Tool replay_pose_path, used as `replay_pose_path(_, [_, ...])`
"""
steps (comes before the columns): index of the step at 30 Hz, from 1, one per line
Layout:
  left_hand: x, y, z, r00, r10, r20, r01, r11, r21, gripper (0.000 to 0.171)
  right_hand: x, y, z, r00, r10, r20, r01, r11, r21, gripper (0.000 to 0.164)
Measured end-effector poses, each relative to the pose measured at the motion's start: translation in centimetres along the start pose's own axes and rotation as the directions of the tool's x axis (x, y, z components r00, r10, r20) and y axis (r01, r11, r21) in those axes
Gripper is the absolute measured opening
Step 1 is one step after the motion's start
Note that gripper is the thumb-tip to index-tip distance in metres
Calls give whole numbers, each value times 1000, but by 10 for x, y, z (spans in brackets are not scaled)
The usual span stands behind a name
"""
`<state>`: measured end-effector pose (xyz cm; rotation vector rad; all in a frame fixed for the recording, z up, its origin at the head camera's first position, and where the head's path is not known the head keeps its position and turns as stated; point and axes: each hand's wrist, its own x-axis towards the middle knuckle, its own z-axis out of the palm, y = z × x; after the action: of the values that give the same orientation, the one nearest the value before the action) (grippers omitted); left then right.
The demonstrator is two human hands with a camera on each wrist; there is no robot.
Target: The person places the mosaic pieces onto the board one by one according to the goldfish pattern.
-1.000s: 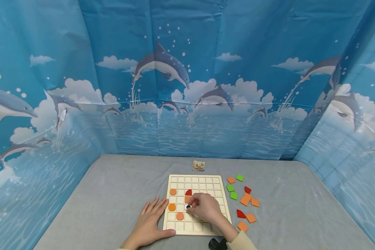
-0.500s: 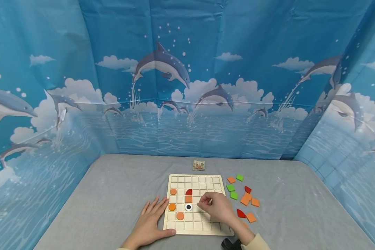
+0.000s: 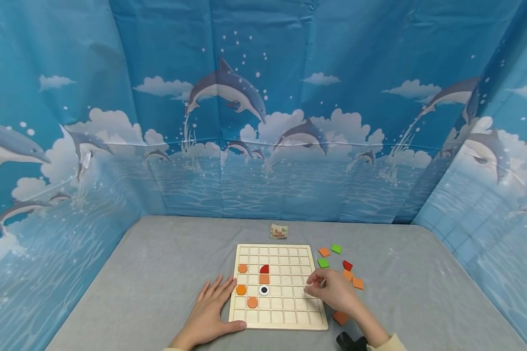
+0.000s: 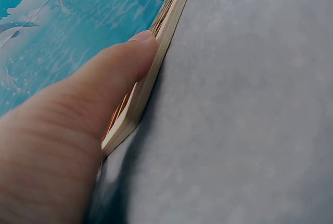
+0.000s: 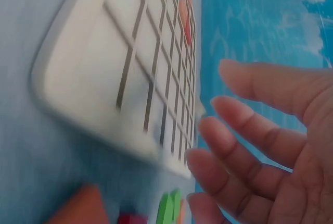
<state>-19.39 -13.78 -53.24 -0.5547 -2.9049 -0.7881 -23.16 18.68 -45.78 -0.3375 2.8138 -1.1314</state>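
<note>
A pale wooden grid board [image 3: 289, 280] lies on the table. My left hand [image 3: 208, 312] is spread at its left side, fingertips at the edge; the left wrist view has the thumb [image 4: 127, 60] on the rim. My right hand [image 3: 334, 290] is over the board's right edge. In the right wrist view its thumb and fingers [image 5: 234, 114] are apart and hold nothing. A white round piece with a black centre [image 3: 264, 290] sits in a cell below an orange square [image 3: 264, 279] and a red curved piece [image 3: 264, 269]. Round orange pieces [image 3: 241, 290] occupy cells further left.
Right of the board lie loose green pieces [image 3: 323, 263], orange squares [image 3: 357, 283] and a red piece [image 3: 347, 265]; my right hand covers others. A small patterned card [image 3: 278, 231] lies behind the board. A dolphin-print curtain [image 3: 263, 185] surrounds the grey table [image 3: 180, 258].
My right hand has let go of the white piece with the black centre, now in its cell, and has moved right to the board's edge. The left hand stays put.
</note>
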Motion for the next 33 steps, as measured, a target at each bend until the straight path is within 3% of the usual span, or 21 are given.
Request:
replay_pose_path(3, [0,1,-1,1000,8,-10,-8,1000,-6,100,-2,5,-5,999,46,-17,-46,999,-2,14])
replay_pose_path(9, [0,0,-1,1000,-7,10,7,1000,3,101,-3,17,-15,994,98,-49,-103,989,-105,18])
replay_pose_path(23, [0,0,-2,1000,1,1,-1,1000,3,100,-6,40,-25,983,181,-5,-176,952,-251,31])
replay_pose_path(33, [0,0,-1,1000,-2,11,2,1000,9,101,-6,47,-28,966,259,21,-244,935,-258,32])
